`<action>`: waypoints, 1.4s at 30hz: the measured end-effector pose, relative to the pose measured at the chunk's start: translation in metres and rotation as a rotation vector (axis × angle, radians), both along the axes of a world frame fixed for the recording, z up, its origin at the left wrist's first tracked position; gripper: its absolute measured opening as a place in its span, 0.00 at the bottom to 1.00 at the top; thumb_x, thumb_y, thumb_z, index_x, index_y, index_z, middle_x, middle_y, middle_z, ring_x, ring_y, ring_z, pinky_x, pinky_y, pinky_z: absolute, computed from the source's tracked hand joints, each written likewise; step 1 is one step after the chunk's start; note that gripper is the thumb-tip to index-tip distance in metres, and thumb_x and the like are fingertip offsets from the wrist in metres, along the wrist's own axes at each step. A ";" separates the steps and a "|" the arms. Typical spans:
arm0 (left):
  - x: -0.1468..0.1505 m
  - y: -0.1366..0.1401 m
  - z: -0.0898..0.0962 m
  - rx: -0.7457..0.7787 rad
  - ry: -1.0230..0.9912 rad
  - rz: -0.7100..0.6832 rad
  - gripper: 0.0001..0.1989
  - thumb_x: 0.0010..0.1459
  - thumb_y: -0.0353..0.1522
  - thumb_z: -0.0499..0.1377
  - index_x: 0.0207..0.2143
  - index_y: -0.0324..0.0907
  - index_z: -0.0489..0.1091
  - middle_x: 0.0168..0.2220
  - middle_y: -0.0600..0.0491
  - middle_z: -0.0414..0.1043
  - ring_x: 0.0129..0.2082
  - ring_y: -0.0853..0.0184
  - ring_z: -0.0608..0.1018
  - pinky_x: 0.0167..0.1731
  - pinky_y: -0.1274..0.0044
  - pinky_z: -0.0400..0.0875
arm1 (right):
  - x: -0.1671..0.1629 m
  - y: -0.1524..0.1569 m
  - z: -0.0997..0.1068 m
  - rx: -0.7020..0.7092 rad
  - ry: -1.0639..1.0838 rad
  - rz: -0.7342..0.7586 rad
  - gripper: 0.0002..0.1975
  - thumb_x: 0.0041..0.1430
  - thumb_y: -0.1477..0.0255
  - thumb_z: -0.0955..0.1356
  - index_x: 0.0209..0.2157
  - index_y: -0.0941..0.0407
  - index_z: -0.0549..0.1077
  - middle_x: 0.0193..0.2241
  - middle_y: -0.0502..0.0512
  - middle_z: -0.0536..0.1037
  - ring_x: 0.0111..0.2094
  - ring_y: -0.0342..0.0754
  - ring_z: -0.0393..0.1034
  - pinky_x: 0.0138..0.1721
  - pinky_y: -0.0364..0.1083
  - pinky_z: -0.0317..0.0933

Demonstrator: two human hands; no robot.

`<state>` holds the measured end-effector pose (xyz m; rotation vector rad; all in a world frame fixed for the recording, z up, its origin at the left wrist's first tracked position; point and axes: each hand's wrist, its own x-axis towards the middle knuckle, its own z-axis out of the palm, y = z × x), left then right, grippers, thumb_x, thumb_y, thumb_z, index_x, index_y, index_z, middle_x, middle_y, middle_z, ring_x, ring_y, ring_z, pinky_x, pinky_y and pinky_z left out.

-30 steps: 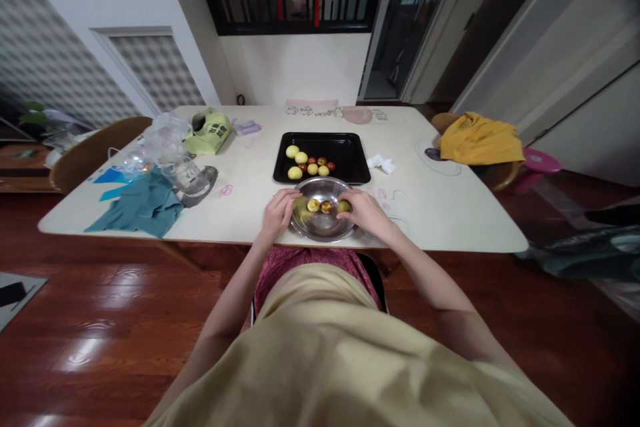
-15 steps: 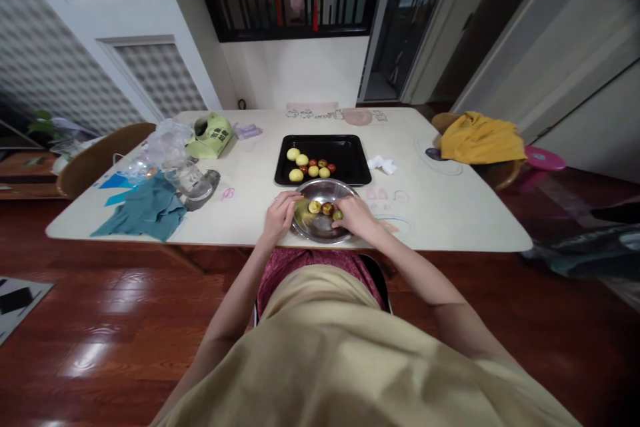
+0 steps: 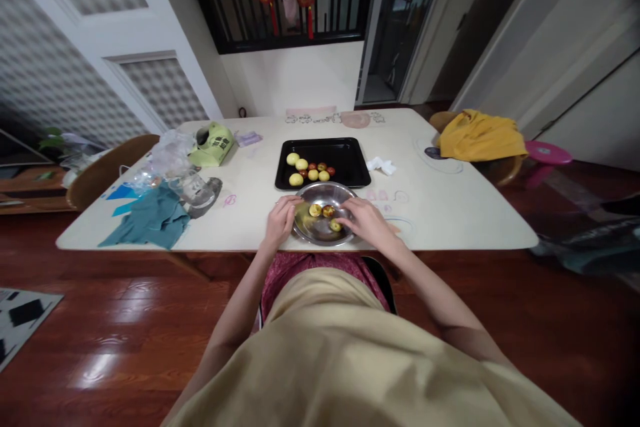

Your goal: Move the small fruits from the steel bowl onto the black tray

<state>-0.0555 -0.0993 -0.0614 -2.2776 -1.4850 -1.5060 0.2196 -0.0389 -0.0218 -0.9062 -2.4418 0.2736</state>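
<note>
Lower centre of frame: metal bowl [image 3: 313,232] at the table's [image 3: 450,217] near edge. Left hand [image 3: 281,219] has its fingers at the bowl's left rim; cannot tell whether they pinch it. Right hand [image 3: 367,221] reaches in over the right rim, fingertips at a greenish round piece [image 3: 335,225]; held or loose, cannot tell. Yellowish piece [image 3: 315,210] and dark red piece [image 3: 329,211] lie just above it. Black tray [image 3: 347,159] stands beyond, mid-frame, yellow and red balls [image 3: 301,165] towards its left.
</note>
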 end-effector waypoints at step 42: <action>-0.033 0.146 0.036 -0.460 0.457 0.238 0.14 0.57 0.28 0.71 0.46 0.40 0.77 0.47 0.42 0.80 0.48 0.52 0.81 0.49 0.66 0.76 | 0.024 0.009 -0.061 0.244 0.321 0.138 0.20 0.76 0.64 0.59 0.45 0.54 0.82 0.49 0.63 0.83 0.56 0.58 0.76 0.56 0.63 0.71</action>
